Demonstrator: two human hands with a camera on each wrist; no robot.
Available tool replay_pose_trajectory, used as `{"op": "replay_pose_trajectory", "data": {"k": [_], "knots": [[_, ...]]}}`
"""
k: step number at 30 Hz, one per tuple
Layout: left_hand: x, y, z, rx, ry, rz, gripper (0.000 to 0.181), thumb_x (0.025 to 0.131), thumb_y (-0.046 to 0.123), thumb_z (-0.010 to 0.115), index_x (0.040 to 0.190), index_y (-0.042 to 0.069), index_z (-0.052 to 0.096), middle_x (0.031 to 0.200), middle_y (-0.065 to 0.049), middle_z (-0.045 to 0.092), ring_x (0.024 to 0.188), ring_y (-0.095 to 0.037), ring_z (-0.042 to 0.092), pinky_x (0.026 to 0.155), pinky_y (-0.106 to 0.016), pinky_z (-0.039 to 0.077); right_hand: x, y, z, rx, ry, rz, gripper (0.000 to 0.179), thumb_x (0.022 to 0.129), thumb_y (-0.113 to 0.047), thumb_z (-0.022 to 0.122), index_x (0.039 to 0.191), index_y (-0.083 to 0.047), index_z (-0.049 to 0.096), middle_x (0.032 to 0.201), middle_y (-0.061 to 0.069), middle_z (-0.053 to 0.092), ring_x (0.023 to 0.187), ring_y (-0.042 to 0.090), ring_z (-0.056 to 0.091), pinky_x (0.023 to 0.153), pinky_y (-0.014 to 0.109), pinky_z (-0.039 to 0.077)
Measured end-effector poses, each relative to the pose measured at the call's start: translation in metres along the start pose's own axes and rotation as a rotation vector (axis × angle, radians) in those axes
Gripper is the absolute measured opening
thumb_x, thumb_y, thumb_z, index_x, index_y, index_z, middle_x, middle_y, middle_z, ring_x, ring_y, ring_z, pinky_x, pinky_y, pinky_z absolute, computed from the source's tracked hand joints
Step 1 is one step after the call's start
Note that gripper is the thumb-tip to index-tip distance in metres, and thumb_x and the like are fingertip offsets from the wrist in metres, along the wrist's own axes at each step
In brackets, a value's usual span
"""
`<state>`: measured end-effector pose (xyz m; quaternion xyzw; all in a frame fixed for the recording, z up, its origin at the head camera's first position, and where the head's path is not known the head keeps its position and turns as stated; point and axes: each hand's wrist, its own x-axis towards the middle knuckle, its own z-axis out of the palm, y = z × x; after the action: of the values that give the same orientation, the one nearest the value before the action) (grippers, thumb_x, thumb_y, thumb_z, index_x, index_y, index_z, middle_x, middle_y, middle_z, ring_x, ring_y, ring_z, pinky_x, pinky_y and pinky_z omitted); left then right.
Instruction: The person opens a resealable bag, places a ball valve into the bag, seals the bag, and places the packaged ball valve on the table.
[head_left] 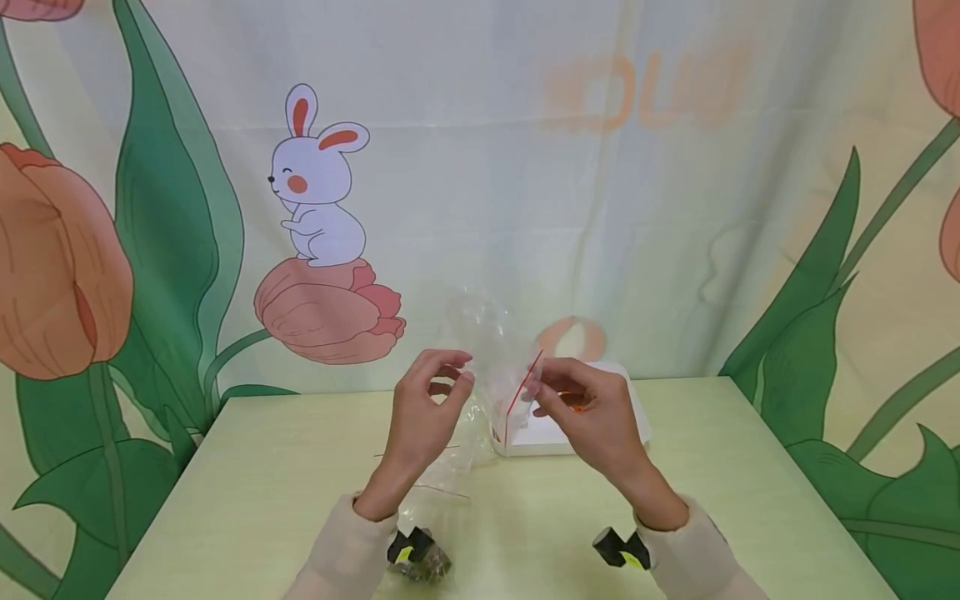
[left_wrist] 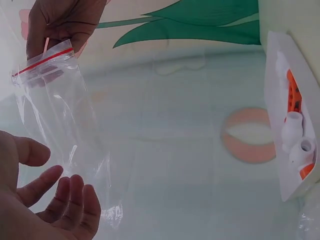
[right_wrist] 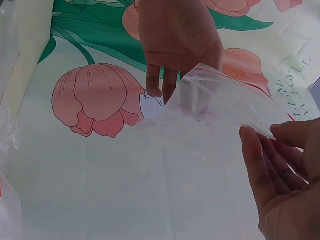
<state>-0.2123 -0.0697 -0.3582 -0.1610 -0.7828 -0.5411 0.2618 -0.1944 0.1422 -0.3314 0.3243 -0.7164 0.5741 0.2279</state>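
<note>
One clear zip bag (head_left: 501,358) pinched by right hand (head_left: 592,412), no readable label

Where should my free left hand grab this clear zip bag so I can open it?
Pinch the zip bag at the red-striped zip edge, opposite the right hand already pinching it. Come in from the left hand's side, as the thin film below hangs limp and unsupported.

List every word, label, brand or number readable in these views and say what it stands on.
Printed fabric backdrop: faint orange letters upper right, too blurred to read.
Same backdrop, right wrist view: small green lettering at the right edge, seen turned, not legible.
Clear plastic zip bag with red seal line: no text.
White rectangular tray: no text visible.
</note>
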Motion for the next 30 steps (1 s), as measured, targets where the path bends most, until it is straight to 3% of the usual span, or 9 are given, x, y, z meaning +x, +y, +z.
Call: {"op": "replay_pose_trajectory", "data": {"k": [5,11,19,26,30], "knots": [[-0.006,0.006,-0.001,0.053,0.050,0.104,0.028,0.090,0.012,0.067,0.118,0.010,0.065,0.113,-0.006,0.063,0.097,-0.018,0.060,0.074,-0.033,0.053,-0.001,0.003,0.001,-0.020,0.036,0.010,0.010,0.086,-0.001,0.072,0.096,-0.001,0.071,0.081,0.015,0.073,0.069,0.012,0.072,0.064,0.029,0.061],[-0.014,0.027,0.001,0.081,0.007,0.232,0.038,0.087,0.016,0.070,0.123,0.009,0.063,0.118,-0.009,0.061,0.103,-0.023,0.061,0.076,-0.035,0.056,-0.001,0.007,0.003,-0.010,0.068,0.044,0.011,0.086,-0.003,0.073,0.097,-0.001,0.072,0.083,0.016,0.073,0.070,0.016,0.073,0.064,0.030,0.061],[-0.020,0.038,0.011,0.073,-0.079,0.246,0.043,0.085,0.020,0.075,0.124,0.012,0.061,0.121,-0.002,0.061,0.107,-0.017,0.061,0.075,-0.030,0.060,-0.002,0.011,0.007,-0.042,0.066,0.061,0.011,0.085,-0.005,0.074,0.096,-0.003,0.072,0.084,0.013,0.074,0.072,0.018,0.073,0.065,0.028,0.061],[-0.021,0.033,0.016,0.030,-0.080,0.234,0.035,0.087,0.011,0.073,0.120,0.008,0.063,0.110,-0.007,0.064,0.101,-0.023,0.064,0.067,-0.027,0.061,-0.005,0.010,0.008,-0.123,0.035,0.043,0.012,0.086,-0.008,0.074,0.098,-0.009,0.074,0.089,0.007,0.075,0.078,0.015,0.072,0.065,0.025,0.060],[-0.021,0.031,0.018,0.024,-0.055,0.256,0.025,0.088,0.006,0.070,0.113,0.008,0.067,0.103,-0.007,0.068,0.095,-0.020,0.067,0.066,-0.020,0.059,-0.006,0.010,0.009,-0.168,0.014,0.026,0.016,0.087,-0.008,0.074,0.103,-0.010,0.073,0.093,0.004,0.075,0.081,0.014,0.072,0.064,0.024,0.059]]}}
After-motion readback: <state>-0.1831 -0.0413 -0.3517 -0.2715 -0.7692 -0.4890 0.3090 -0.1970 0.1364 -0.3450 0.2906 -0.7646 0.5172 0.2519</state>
